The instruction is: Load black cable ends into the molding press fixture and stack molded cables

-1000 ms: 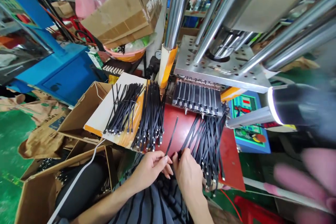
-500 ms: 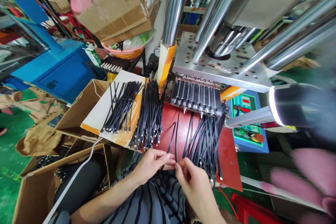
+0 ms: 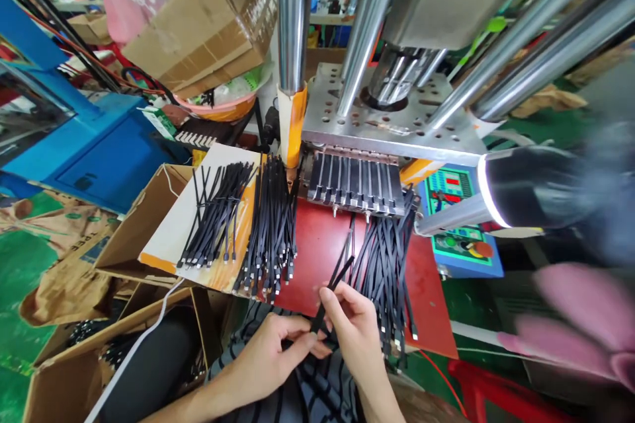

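Note:
Flat black cables (image 3: 338,272) run up from between my two hands, which are close together over the front edge of the red board (image 3: 317,231). My left hand (image 3: 278,350) is closed in a pinch on the lower end of a cable. Just above it, my right hand (image 3: 350,317) pinches the cable strands between thumb and fingers. To the right of my right hand lies a loose pile of black cables (image 3: 389,258) with metal plug ends toward me. Another bundle of cables (image 3: 270,231) lies left of the bare red strip. The ends inside my fingers are hidden.
A metal press with a slotted mould (image 3: 354,182) stands behind the red board. A tied cable bunch (image 3: 218,211) lies on a white-and-orange board (image 3: 171,231). A blue control box (image 3: 464,238), a black lamp-like tube (image 3: 530,188) and a blurred pink fan (image 3: 570,317) are at right. Cardboard boxes (image 3: 54,383) stand left.
My hands have come lower and closer together, and my right hand now grips the strands above my left. The cable tips now cross above my right hand. The view has shifted slightly.

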Motion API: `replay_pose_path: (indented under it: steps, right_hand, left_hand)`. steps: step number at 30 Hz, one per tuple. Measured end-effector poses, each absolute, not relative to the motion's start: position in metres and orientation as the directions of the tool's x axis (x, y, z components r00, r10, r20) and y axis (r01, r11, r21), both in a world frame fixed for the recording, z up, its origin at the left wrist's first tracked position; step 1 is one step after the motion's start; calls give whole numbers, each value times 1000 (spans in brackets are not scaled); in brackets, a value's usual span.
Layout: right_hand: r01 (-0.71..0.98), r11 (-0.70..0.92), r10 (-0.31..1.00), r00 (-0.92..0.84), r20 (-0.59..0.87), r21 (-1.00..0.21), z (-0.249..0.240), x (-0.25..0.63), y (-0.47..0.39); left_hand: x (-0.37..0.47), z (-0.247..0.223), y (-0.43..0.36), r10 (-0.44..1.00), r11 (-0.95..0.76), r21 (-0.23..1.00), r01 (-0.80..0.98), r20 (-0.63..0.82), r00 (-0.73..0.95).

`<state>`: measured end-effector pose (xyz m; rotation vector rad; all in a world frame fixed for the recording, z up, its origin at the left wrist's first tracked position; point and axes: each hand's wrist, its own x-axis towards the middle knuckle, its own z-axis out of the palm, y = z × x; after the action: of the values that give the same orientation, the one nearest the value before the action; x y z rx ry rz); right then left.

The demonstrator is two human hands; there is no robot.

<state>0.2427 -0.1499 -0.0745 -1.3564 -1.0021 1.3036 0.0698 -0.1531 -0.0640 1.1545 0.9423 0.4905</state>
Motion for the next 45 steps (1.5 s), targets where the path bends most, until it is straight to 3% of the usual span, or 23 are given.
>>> replay_pose_path:
  steps: [2,5,7,10,18,24,27,34,37,40,42,45]
  right_hand:
    - [-4,-116,989,96,-116,-993,-75,236,-148]
    - [120,-41,998,58,-34,-992,-75,235,-153]
    - [181,-12,1000,24,-8,-983,-76,236,-157]
    - [230,39,999,12,43,-972,-76,238,-159]
    - [305,189,972,80,223,-934,-68,255,-151]
    - [310,243,963,34,266,-919,-58,250,-140]
    - [313,219,970,30,240,-924,-57,246,-135]
    - [298,76,994,53,96,-952,-80,231,-133]
    - [233,-67,993,-76,-86,-970,-95,226,-146]
    - [271,-138,952,-228,-203,-952,-90,242,-143]
    - [351,-86,959,-226,-174,-932,-74,265,-120]
    - [417,13,990,-135,-47,-909,-45,300,-57]
  left_hand:
    - [68,-56,-134,814,238,949,207,-311,491]
    - [71,-39,-97,895,15,982,188,-98,436]
    - [77,-27,-75,885,-100,982,158,15,465]
    - [83,-13,-59,843,-167,974,156,59,534]
    - [82,-9,-57,813,-78,994,71,23,582]
    - [82,-17,-47,777,240,956,-167,-86,623]
    - [83,-17,-43,779,235,960,-152,-93,620]
    - [86,-9,-22,814,-203,977,65,131,566]
    - [92,-14,5,853,-313,943,109,229,469]
    - [104,-34,45,840,-456,876,157,365,402]
    - [114,-53,75,811,-537,823,187,443,382]
    - [132,-77,116,838,-529,799,286,439,323]
